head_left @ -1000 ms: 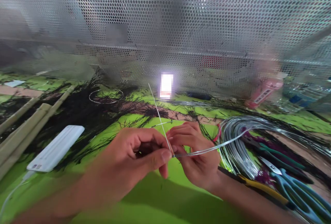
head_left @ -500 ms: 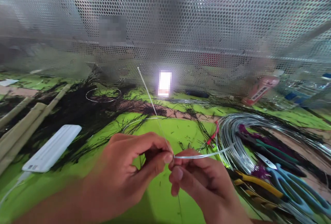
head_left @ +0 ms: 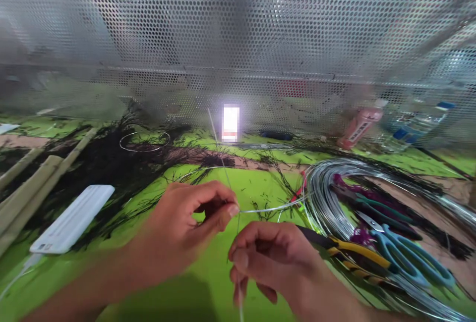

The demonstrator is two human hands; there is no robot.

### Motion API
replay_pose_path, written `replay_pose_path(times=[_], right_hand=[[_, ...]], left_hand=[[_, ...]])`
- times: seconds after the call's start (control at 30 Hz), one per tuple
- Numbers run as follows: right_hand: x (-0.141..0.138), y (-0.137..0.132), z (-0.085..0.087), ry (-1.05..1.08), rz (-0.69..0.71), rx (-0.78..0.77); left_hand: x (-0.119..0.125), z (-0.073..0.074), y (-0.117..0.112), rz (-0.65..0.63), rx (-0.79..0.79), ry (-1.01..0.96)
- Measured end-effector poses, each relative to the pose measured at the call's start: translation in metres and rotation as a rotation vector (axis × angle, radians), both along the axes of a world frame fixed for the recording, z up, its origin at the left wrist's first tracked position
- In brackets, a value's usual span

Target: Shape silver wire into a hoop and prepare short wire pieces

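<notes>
My left hand (head_left: 191,215) pinches a silver wire (head_left: 267,209) between thumb and forefinger above the green work surface. One length of it curves right toward the wire coil. A thin, pale strand (head_left: 223,163) rises from the same pinch toward the back. Lower and nearer me, my right hand (head_left: 273,257) is closed, thumb against forefinger, on a thin wire that runs down from the left fingertips. Its lower end (head_left: 240,304) shows below my right fingers. Whether the strands are twisted together at the left fingertips is too small to tell.
A big coil of silver wire (head_left: 316,193) lies at the right, with yellow-handled pliers (head_left: 364,252), blue scissors (head_left: 412,257) and green-handled pliers (head_left: 386,208). A white power bank (head_left: 72,220), sticks (head_left: 40,183) and black bristles (head_left: 100,163) lie left. Bottles (head_left: 360,128) stand by the perforated metal screen (head_left: 238,29).
My right hand has moved down and toward me, away from my left fingertips, drawing along the thin wire. My left hand keeps its pinch. The view has shifted slightly.
</notes>
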State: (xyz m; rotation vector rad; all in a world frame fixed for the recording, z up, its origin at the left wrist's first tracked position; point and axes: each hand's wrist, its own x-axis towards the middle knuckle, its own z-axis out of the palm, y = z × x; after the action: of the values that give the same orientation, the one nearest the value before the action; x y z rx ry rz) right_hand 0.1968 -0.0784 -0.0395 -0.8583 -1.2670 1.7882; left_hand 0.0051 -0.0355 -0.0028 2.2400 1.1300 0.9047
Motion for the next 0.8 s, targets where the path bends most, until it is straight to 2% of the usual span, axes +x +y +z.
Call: replay_pose_path(times=[0.07,0.1,0.17,0.23,0.3,0.33,0.43,0.57,0.7,0.8], right_hand=[[0.004,0.003,0.004,-0.165,-0.006,0.28],[0.007,0.005,0.006,-0.273,-0.036,0.467],[0.017,0.009,0.01,-0.481,-0.17,0.899],[0.027,0.017,0.012,-0.6,-0.365,1.305],[0.033,0.026,0.013,-0.678,-0.484,1.555],[0.034,0.031,0.014,-0.719,-0.488,1.61],[0.029,0.043,0.014,-0.733,-0.422,1.632],[0.024,0.047,0.014,-0.596,-0.362,1.53],[0.027,0.045,0.019,-0.568,-0.242,1.26],[0.028,0.045,0.022,-0.548,-0.192,1.093]], left_hand=[[-0.001,0.003,-0.001,0.018,-0.063,-0.014],[-0.002,0.004,-0.002,0.032,-0.087,-0.014],[-0.004,0.006,-0.003,0.035,-0.132,-0.011],[-0.005,0.006,-0.004,0.027,-0.168,-0.021],[-0.005,0.007,-0.004,0.019,-0.18,-0.032],[-0.005,0.007,-0.004,0.017,-0.18,-0.034],[-0.004,0.007,-0.003,0.013,-0.166,-0.019],[-0.004,0.006,-0.002,0.023,-0.121,0.024],[-0.004,0.003,0.0,-0.016,-0.019,0.053],[-0.007,-0.004,0.001,-0.061,0.152,0.106]])
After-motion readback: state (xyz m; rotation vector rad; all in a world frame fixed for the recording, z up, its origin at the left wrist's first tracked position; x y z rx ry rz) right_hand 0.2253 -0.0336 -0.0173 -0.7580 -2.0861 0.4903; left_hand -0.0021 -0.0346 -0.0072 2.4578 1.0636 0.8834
